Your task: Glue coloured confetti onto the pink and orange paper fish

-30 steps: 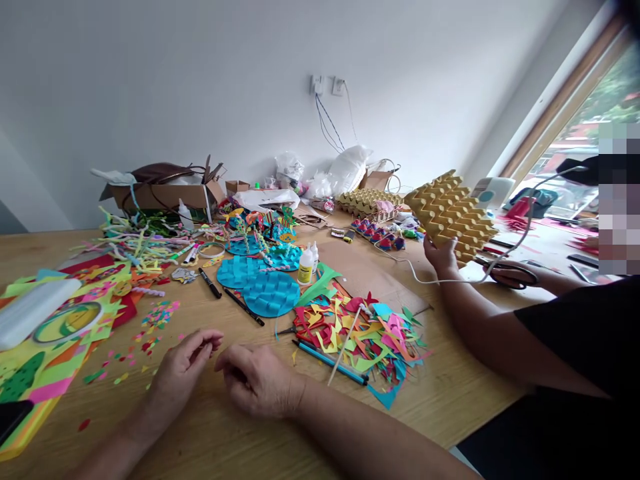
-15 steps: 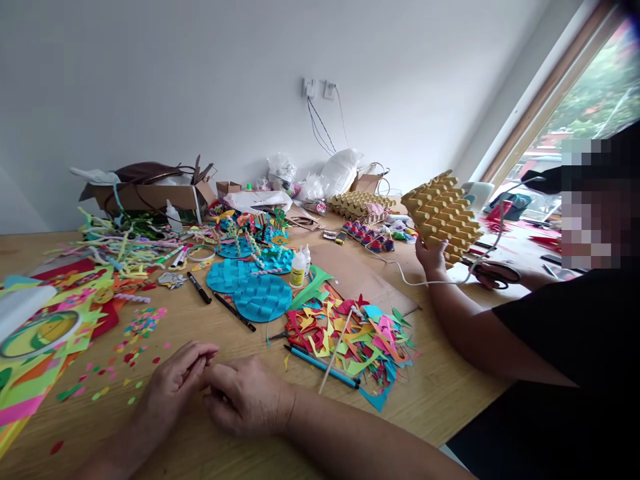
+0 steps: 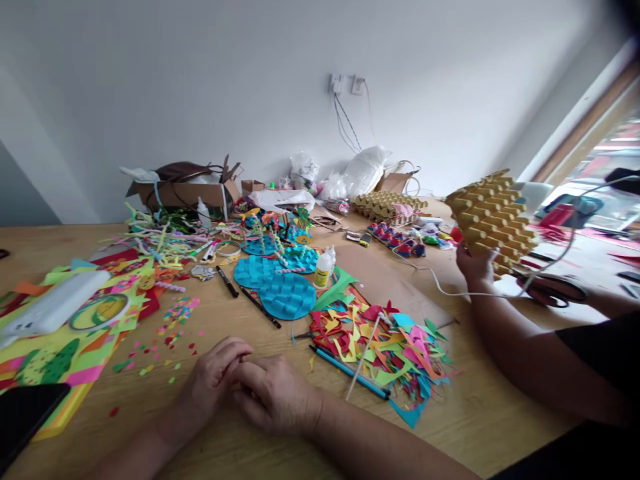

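My left hand [image 3: 214, 375] and my right hand [image 3: 277, 395] rest together over the near part of the table, fingertips meeting. Both have curled, closed fingers; anything between them is hidden. Just beyond lie a black pen [image 3: 260, 307] and a woven blue paper disc [image 3: 287, 297]. To the right of my right hand are a blue pen [image 3: 350, 371], a thin white stick [image 3: 361, 357] across it, and a heap of coloured paper scraps [image 3: 345, 337]. Small paper bits [image 3: 173, 337] are scattered beyond my left hand.
At right a co-worker's hand [image 3: 477, 267] holds up an egg tray [image 3: 493, 223]; the other has scissors [image 3: 555, 288]. A white cable [image 3: 435, 287] crosses the table. Glue bottles [image 3: 323, 269] stand mid-table. Coloured sheets [image 3: 95, 353] and a black phone-like object [image 3: 30, 413] lie left.
The view has turned to the left, so everything appears shifted right. My two hands stay together in the same pose. The co-worker still holds the egg tray and scissors.
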The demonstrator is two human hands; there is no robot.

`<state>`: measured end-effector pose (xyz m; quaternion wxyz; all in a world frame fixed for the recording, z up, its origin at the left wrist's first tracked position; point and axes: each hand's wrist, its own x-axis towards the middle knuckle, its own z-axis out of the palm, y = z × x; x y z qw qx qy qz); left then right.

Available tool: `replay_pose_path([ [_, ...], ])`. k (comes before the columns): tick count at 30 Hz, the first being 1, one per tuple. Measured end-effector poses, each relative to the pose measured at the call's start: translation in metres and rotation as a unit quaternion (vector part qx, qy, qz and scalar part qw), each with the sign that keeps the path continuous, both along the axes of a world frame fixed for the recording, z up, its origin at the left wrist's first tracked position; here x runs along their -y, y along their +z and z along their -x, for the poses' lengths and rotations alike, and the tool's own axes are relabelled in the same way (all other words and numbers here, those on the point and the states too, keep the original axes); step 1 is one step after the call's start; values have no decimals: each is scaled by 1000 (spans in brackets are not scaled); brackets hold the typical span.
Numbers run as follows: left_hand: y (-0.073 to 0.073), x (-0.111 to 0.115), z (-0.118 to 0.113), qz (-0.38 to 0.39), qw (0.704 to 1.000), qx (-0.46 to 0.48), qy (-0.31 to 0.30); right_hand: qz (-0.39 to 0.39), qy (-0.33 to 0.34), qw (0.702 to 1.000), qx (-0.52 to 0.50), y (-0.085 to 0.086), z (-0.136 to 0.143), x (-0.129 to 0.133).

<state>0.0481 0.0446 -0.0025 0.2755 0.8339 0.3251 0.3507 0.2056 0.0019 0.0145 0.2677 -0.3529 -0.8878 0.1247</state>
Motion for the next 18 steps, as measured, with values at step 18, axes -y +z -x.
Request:
replay_pose_path([
  [18, 7, 9, 0, 1, 999, 28, -34, 40, 1, 998, -53, 3, -4, 5],
])
